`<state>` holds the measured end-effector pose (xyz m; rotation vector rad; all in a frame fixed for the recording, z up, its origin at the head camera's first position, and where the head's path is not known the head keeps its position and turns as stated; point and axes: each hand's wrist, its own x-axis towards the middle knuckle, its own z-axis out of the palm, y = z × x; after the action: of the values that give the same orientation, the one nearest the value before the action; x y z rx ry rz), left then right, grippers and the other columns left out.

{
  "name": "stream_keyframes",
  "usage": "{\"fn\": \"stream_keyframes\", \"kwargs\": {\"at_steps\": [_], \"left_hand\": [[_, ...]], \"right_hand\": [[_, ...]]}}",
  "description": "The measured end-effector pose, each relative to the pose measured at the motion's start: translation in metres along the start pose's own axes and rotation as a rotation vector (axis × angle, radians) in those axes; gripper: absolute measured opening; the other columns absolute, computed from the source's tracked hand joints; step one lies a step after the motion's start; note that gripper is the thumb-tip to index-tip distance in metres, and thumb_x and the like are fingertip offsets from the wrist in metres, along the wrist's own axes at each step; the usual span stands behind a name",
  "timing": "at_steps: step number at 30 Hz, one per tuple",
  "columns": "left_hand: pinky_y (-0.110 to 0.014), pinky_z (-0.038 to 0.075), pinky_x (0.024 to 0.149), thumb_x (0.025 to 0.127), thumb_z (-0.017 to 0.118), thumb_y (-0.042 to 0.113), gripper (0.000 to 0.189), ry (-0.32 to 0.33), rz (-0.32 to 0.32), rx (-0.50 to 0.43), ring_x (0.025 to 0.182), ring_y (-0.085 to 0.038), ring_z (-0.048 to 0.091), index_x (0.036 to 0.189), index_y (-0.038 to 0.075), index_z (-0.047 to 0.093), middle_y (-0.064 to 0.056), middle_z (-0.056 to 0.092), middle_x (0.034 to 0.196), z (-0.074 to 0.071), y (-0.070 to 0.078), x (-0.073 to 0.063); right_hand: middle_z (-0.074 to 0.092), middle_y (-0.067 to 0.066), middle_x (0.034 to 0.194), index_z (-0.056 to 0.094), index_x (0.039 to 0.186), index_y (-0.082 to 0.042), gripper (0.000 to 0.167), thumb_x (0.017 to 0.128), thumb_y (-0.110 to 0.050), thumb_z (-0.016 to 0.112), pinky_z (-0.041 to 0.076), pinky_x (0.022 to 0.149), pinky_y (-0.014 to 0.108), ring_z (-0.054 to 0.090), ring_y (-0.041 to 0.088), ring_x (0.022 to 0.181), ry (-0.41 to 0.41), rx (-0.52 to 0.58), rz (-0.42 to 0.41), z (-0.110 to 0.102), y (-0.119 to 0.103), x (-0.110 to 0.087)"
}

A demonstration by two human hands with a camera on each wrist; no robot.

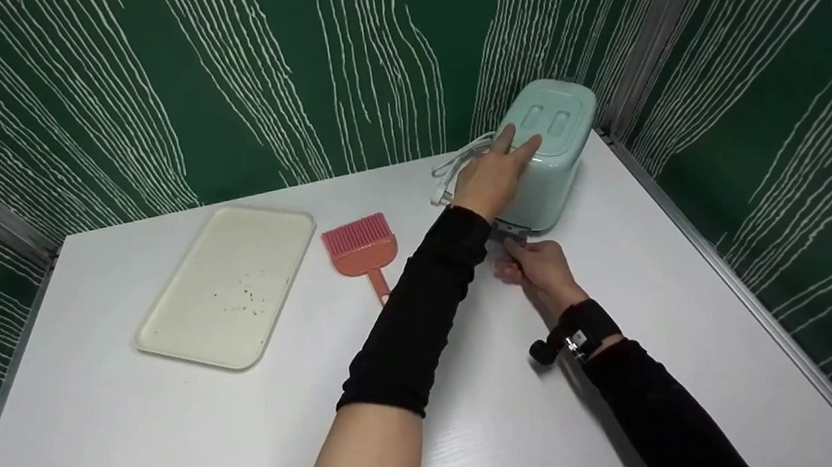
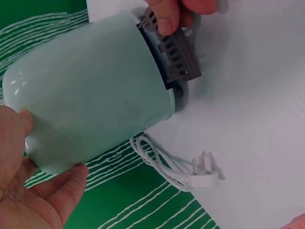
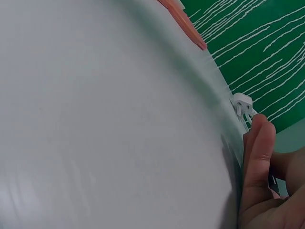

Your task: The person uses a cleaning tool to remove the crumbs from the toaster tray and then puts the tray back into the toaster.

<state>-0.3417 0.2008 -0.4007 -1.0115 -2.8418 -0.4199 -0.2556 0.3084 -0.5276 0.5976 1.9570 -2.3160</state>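
Note:
A mint-green toaster (image 1: pixel 546 190) with a lidded top stands at the back right of the table. My left hand (image 1: pixel 490 182) grips its upper end, with two fingers spread over the lid in the head view. In the left wrist view, that hand's thumb and fingers hold the toaster from different sides. Low on the toaster, my right hand (image 1: pixel 543 267) pinches a dark grey slotted crumb tray (image 2: pixel 183 62) between thumb and fingers. The crumb tray sticks partly out of the toaster's base; its inner part is hidden. In the right wrist view, the fingers mostly hide it.
A cream tray (image 1: pixel 193 313) with dark crumbs (image 1: pixel 246 293) lies on the left of the white table (image 1: pixel 140 438). Right of it is an orange-red brush (image 1: pixel 363 249), its handle partly behind my left sleeve. The toaster's white cord and plug (image 2: pixel 204 180) lie beside it, near green walls.

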Motion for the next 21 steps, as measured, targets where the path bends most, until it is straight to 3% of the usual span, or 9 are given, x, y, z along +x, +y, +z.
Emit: {"fn": "stream_keyframes", "kwargs": {"at_steps": [8,17,21], "left_hand": [[-0.038,0.061,0.097,0.119,0.038,0.031,0.049,-0.004,-0.005,-0.011,0.119,-0.029,0.074,0.167,0.037,0.037,-0.009,0.027,0.179,-0.0002,-0.0001,-0.0012],[-0.038,0.059,0.104,0.119,0.037,0.031,0.05,-0.018,-0.01,-0.025,0.13,-0.029,0.07,0.168,0.038,0.036,-0.009,0.026,0.179,-0.0003,0.0001,-0.0007],[-0.038,0.06,0.101,0.119,0.037,0.031,0.05,-0.019,-0.007,-0.026,0.126,-0.029,0.072,0.168,0.038,0.036,-0.009,0.026,0.179,0.0,-0.0006,-0.0001]], "right_hand": [[0.069,0.002,0.06,0.07,0.082,0.003,0.034,0.11,-0.014,0.061,0.059,0.057,0.024,0.065,0.008,0.051,0.017,-0.004,0.016,0.0014,-0.0052,-0.0006],[0.061,0.003,0.062,0.062,0.089,0.006,0.028,0.111,-0.009,0.056,0.054,0.055,0.024,0.058,0.01,0.053,-0.003,0.092,0.031,0.0042,-0.0081,0.0026],[0.061,0.002,0.061,0.061,0.084,0.004,0.032,0.113,-0.009,0.053,0.054,0.056,0.024,0.057,0.01,0.052,0.003,0.068,0.036,0.0038,-0.0107,0.0045]]}}
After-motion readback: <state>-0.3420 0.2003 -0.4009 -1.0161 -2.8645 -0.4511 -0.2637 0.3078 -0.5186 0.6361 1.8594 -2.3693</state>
